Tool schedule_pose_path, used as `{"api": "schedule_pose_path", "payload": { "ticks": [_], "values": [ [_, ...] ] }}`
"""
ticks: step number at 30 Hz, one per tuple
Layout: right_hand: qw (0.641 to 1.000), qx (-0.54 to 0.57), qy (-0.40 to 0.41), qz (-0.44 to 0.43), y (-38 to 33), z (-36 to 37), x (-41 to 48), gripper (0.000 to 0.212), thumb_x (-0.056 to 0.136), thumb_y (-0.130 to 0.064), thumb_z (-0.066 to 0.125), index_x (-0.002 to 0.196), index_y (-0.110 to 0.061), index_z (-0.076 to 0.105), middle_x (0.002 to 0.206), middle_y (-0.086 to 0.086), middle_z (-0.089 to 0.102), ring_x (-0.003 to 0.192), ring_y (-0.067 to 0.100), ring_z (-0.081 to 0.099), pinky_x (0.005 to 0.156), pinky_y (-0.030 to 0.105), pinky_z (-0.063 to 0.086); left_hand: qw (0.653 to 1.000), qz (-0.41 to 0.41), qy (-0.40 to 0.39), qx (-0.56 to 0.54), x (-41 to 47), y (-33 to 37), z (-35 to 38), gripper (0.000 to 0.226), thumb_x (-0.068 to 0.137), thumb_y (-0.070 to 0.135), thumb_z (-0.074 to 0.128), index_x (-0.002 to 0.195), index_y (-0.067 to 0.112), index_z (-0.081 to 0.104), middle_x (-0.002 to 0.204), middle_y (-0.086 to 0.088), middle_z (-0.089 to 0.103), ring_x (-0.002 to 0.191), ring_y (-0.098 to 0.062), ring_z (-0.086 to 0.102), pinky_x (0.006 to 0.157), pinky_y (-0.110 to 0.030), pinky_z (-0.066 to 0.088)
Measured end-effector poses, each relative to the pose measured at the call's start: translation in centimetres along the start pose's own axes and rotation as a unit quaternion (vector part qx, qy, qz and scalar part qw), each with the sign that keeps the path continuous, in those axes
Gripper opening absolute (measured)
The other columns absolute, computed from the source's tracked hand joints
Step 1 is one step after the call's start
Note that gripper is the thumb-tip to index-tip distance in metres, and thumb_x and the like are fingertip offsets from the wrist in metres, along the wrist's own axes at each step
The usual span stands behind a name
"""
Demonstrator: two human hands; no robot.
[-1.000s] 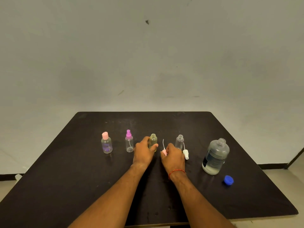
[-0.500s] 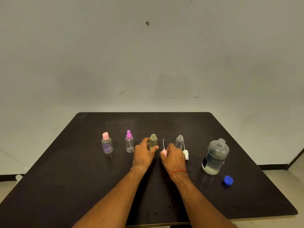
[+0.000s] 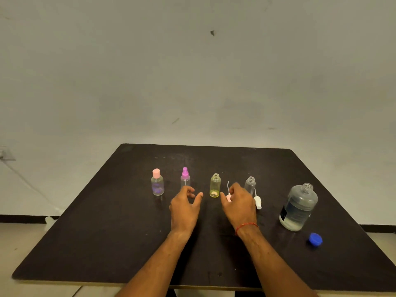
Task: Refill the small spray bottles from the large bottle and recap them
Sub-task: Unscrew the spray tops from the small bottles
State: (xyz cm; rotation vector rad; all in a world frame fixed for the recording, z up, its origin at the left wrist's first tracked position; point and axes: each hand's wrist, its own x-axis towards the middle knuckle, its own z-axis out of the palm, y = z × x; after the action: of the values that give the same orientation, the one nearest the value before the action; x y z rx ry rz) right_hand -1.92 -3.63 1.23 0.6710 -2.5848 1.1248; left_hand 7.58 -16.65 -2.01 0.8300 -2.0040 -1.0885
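Observation:
Four small bottles stand in a row on the black table [image 3: 107, 232]: a pink-capped bottle [image 3: 157, 185], a magenta-topped spray bottle [image 3: 185, 178], an uncapped yellow-green bottle [image 3: 215, 186] and an uncapped clear bottle [image 3: 250, 185]. The large bottle [image 3: 299, 207] stands open at the right, partly full of clear liquid. Its blue cap [image 3: 315, 239] lies in front of it. My right hand [image 3: 241, 204] pinches a pink spray head [image 3: 228, 197] with its thin tube pointing up, just right of the yellow-green bottle. My left hand [image 3: 184, 210] hovers with loosely curled fingers, holding nothing, below the magenta spray bottle.
A white spray head [image 3: 257, 201] lies on the table just right of my right hand, in front of the clear bottle. A grey wall rises behind the table. The table's front edge runs below my forearms.
My left hand has let go of the yellow-green bottle and moved left, leaving the bottle standing alone. My right hand has stayed put with the pink spray head.

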Motion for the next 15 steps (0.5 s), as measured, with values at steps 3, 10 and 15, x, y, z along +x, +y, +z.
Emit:
{"api": "schedule_pose_path", "payload": {
  "ticks": [3, 10, 15],
  "values": [
    [0.999, 0.015, 0.017, -0.029, -1.4, -0.1, 0.3, 0.024, 0.082, -0.032, 0.074, 0.080, -0.020, 0.052, 0.070, -0.005, 0.057, 0.062, 0.011, 0.055, 0.061, 0.033, 0.051, 0.999, -0.002, 0.041, -0.009, 0.4, -0.5, -1.3, 0.024, 0.088, 0.037, 0.078, 0.089, 0.032, 0.055, 0.084, 0.010, 0.064, 0.068, -0.015, 0.068, 0.070, -0.044, 0.061],
    [0.993, 0.047, 0.033, -0.103, -4.7, -0.6, 0.2, 0.017, 0.083, -0.024, 0.073, 0.083, -0.018, 0.057, 0.068, -0.008, 0.054, 0.062, 0.008, 0.052, 0.061, 0.029, 0.051, 0.998, -0.054, 0.027, -0.002, 2.7, 0.3, -2.0, 0.059, 0.087, 0.030, 0.081, 0.135, 0.011, 0.053, 0.130, -0.005, 0.059, 0.119, -0.023, 0.059, 0.096, -0.034, 0.050],
    [0.991, 0.034, 0.016, -0.130, -6.0, -0.3, 0.1, 0.018, 0.082, -0.028, 0.073, 0.084, -0.020, 0.056, 0.064, -0.009, 0.051, 0.058, 0.008, 0.052, 0.058, 0.024, 0.049, 0.998, -0.064, -0.024, -0.003, 3.9, 0.2, -1.5, 0.055, 0.089, 0.028, 0.079, 0.137, 0.017, 0.056, 0.129, -0.001, 0.063, 0.119, -0.022, 0.063, 0.101, -0.032, 0.051]
  ]
}}
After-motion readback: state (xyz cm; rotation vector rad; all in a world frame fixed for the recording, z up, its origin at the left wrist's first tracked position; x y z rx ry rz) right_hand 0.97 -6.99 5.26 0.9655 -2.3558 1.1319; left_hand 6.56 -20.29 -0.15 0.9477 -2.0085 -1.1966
